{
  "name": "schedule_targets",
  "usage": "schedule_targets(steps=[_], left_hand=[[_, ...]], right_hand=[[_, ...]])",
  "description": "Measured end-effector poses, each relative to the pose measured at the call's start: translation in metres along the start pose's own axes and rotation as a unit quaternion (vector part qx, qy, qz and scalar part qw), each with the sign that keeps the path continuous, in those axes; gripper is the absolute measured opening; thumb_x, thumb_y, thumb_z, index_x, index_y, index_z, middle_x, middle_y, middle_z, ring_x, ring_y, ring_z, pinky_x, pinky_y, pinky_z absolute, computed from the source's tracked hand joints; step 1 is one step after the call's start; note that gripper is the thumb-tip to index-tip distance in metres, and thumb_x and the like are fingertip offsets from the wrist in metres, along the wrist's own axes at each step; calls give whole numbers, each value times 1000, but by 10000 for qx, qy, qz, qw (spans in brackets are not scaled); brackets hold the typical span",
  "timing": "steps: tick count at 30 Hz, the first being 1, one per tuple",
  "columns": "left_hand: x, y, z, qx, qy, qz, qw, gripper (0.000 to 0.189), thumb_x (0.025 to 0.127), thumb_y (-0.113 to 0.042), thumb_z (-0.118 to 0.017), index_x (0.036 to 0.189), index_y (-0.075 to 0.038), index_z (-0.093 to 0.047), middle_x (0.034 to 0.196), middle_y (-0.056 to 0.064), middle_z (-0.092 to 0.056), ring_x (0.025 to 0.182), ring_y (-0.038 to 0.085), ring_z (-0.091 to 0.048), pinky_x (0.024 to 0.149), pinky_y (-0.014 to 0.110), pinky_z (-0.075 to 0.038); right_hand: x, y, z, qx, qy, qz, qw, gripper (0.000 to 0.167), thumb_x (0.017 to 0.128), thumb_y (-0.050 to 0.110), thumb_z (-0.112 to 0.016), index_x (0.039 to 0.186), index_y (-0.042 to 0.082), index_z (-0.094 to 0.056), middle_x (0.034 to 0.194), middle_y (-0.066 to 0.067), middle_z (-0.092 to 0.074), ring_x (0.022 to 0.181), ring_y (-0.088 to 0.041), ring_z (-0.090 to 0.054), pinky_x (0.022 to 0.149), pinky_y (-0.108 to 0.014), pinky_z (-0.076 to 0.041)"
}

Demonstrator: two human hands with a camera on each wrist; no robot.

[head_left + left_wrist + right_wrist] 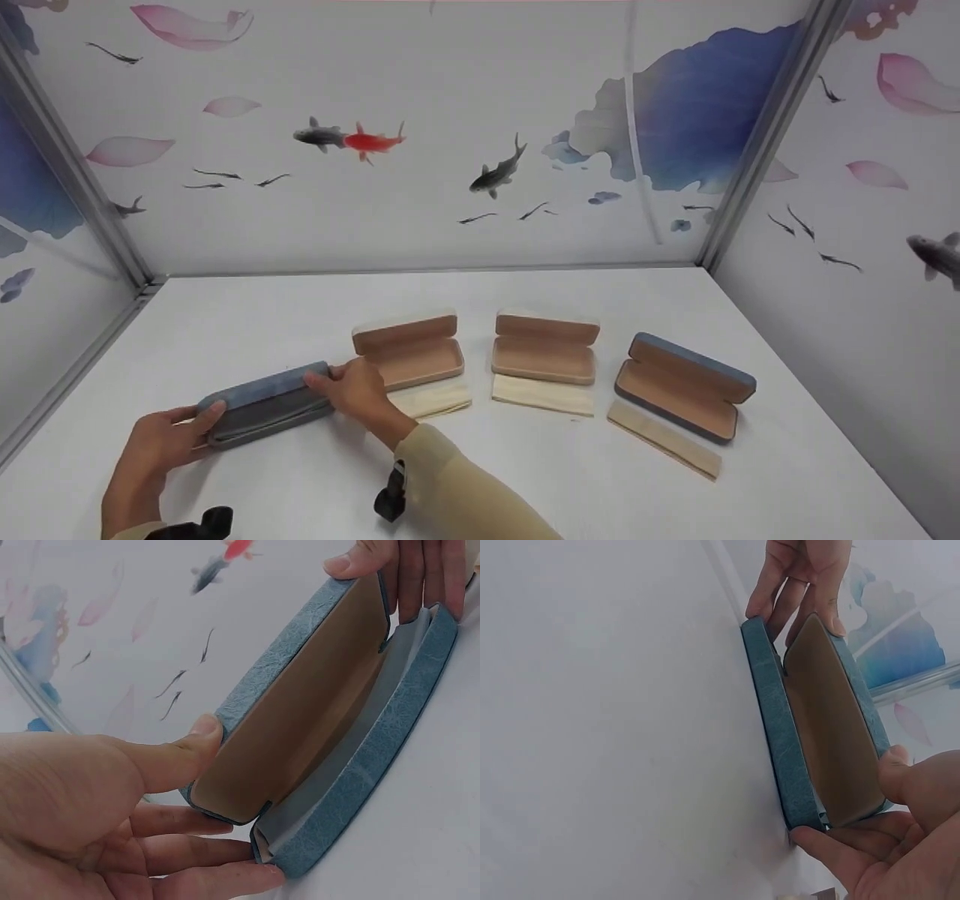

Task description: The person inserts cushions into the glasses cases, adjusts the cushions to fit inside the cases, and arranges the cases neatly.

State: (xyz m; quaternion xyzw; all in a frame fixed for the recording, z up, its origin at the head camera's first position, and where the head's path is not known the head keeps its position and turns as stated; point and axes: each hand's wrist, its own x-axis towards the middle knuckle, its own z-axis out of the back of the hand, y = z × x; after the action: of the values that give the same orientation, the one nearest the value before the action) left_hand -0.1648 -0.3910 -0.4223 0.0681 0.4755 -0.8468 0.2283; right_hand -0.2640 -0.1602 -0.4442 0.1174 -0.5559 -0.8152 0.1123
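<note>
Both hands hold a blue glasses case [264,388] whose lid is partly raised. My left hand [154,450] grips its left end, thumb on the lid and fingers around the hinge and base in the left wrist view. At the opposite end, my right hand [364,394] has its thumb on the lid edge, with fingers at the base in the right wrist view. The lid's lining [300,705] is brown. A folded grey-blue cloth [341,746] lies inside the base. Whether anything sits beneath the cloth is hidden.
Two light-coloured cases [420,366] [544,361] and another blue case [679,394] stand with lids raised on the white table [495,480]. Folded cream cloths [541,396] [664,440] lie before them; one more cloth [435,400] is partly behind the right arm. Printed walls [450,75] enclose the table.
</note>
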Motion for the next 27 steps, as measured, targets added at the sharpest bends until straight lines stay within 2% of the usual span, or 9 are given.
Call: schedule_targets(steps=[7,11,13,14,17,19,22,24,27], left_hand=[[0,3,0,-4,1,-13,10000,91,96,-43,-64,144,24,-27,122,33,-66,91,10,-71,81,30,-59],[0,4,0,-48,13,-16,10000,90,96,-41,-65,144,24,-26,120,32,-67,89,8,-69,76,24,-58],[0,4,1,-102,-2,-6,9999,90,95,-39,-67,144,24,-26,120,32,-66,88,8,-69,76,25,-58],[0,5,1,-124,-9,5,9999,90,95,-38,-68,144,24,-27,121,34,-65,87,7,-69,75,25,-58],[2,7,2,-99,-29,77,9999,91,93,-40,-71,145,21,-28,130,37,-57,88,6,-68,76,26,-58],[3,9,1,-111,-28,104,9999,92,91,-40,-73,146,20,-29,135,38,-53,88,7,-68,75,25,-57],[5,11,1,-217,-4,160,9996,94,89,-40,-76,146,19,-30,129,36,-57,86,5,-68,74,24,-57],[6,12,2,-380,6,193,9991,97,86,-39,-79,146,19,-30,125,34,-61,84,5,-68,74,25,-58],[8,13,2,-385,-5,223,9990,101,83,-41,-82,146,18,-31,128,34,-60,85,5,-68,76,28,-59]], right_hand=[[1,-6,1,155,66,163,9997,53,85,29,-81,50,17,-43,48,9,-26,51,-9,-18,50,-26,-17],[3,-8,2,202,70,116,9997,55,83,29,-84,48,17,-43,48,9,-26,51,-9,-17,50,-26,-16],[3,-8,3,202,93,81,9997,47,82,28,-84,50,15,-52,49,9,-28,52,-9,-21,50,-26,-18],[3,-7,3,175,97,83,9998,40,81,28,-85,53,13,-60,50,10,-36,53,-9,-25,50,-25,-21],[1,-7,4,71,63,44,9999,21,80,28,-86,76,9,-80,60,8,-54,62,-8,-36,55,-24,-28],[1,-8,4,-17,26,34,10000,26,79,29,-86,93,7,-82,74,7,-67,68,-7,-42,58,-23,-32],[1,-9,5,-71,5,1,10000,29,78,28,-87,97,7,-81,82,3,-71,70,-8,-43,59,-23,-33],[1,-10,5,-99,-21,-9,9999,33,78,28,-88,102,7,-80,95,1,-76,73,-8,-45,61,-22,-35],[2,-10,5,-100,-53,-54,9999,35,76,28,-88,103,7,-80,107,-3,-77,76,-7,-47,63,-22,-37]])
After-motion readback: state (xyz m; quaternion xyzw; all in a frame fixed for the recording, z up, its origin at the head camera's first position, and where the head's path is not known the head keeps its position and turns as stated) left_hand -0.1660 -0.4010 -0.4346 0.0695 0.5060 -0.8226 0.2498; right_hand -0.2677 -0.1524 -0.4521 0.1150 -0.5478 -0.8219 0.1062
